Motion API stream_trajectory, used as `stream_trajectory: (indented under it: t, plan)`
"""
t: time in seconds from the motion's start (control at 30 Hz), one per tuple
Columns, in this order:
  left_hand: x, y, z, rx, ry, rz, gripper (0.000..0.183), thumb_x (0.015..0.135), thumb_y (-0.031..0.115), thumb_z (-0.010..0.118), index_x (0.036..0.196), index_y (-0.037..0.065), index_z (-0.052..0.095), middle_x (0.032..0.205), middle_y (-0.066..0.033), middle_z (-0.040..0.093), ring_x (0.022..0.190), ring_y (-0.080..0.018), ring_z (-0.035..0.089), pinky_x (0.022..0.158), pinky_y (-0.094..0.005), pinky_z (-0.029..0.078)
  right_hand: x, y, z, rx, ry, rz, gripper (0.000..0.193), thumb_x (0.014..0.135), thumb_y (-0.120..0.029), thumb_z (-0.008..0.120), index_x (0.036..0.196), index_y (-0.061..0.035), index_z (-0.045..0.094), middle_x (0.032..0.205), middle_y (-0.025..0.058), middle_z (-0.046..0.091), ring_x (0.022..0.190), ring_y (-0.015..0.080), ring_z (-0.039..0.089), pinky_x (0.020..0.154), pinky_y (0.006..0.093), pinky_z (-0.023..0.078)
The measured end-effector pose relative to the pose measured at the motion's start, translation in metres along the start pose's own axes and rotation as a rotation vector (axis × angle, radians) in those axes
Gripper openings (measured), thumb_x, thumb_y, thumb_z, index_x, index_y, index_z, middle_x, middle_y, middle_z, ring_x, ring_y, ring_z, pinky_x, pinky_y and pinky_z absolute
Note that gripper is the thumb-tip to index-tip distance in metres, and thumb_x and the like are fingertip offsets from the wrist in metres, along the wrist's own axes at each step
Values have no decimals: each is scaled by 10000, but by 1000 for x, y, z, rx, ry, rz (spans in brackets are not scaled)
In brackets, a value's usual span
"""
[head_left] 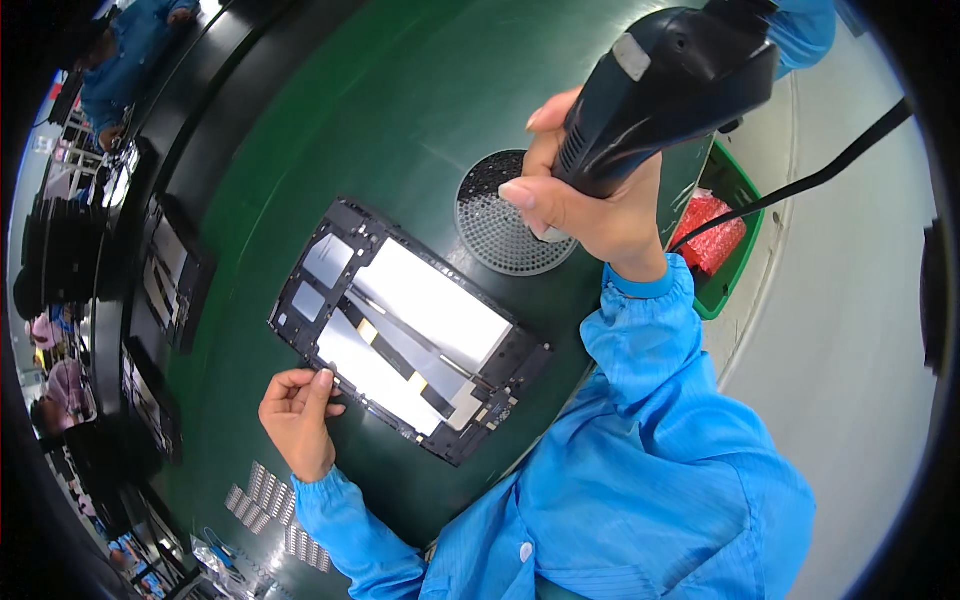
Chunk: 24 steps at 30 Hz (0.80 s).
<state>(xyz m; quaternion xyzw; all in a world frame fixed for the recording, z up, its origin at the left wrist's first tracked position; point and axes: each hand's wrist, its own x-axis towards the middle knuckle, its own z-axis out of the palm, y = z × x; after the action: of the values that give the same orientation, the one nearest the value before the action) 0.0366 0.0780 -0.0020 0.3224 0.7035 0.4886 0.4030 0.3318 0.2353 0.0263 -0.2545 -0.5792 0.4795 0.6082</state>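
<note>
An opened tablet (345,245), its black frame showing white and silver panels and a ribbon cable, lies tilted on the green table. At its near-left edge, the thumb and curled fingers of my left hand (297,408) grip the frame. My right hand (600,215) is raised over the table's right side, wrapped round a bulky black handheld tool (665,90) with vent slots and a pale label. That tool hides part of the palm and fingers. Below the right hand sits a round grey dimpled dish (505,235), with small black pieces in its far part.
Strips of small metal parts (265,495) lie near the left sleeve. Right of the table, a green bin (738,270) holds a red bubble-wrap bundle (712,230); a black cable (820,175) crosses above it. More opened tablets (172,275) stand along the black line at left.
</note>
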Motion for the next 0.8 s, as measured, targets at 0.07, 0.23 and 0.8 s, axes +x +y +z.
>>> stream_trajectory:
  t: [0.07, 0.23, 0.8]
  plan:
    - [1, 2, 2, -2, 2, -3, 153, 793, 22, 682, 861, 5, 546, 743, -66, 617, 635, -109, 600, 479, -194, 492, 2, -1, -5, 5, 0, 11, 350, 668, 41, 755, 956, 31, 557, 612, 4, 564, 512, 43, 502, 484, 207, 406]
    - [1, 2, 5, -5, 11, 4, 145, 796, 16, 676, 860, 1, 547, 749, -67, 615, 631, -107, 596, 477, -195, 495, 4, 0, -12, 35, -28, 10, 364, 668, 39, 758, 965, 28, 548, 607, 9, 562, 508, 45, 504, 474, 204, 402]
    - [4, 1, 4, 3, -9, 7, 153, 791, 14, 681, 865, -4, 549, 758, -81, 620, 631, -113, 598, 465, -198, 500, 1, 3, -20, -6, -72, 9, 345, 668, 30, 749, 941, 14, 538, 589, 14, 541, 505, 55, 489, 469, 199, 370]
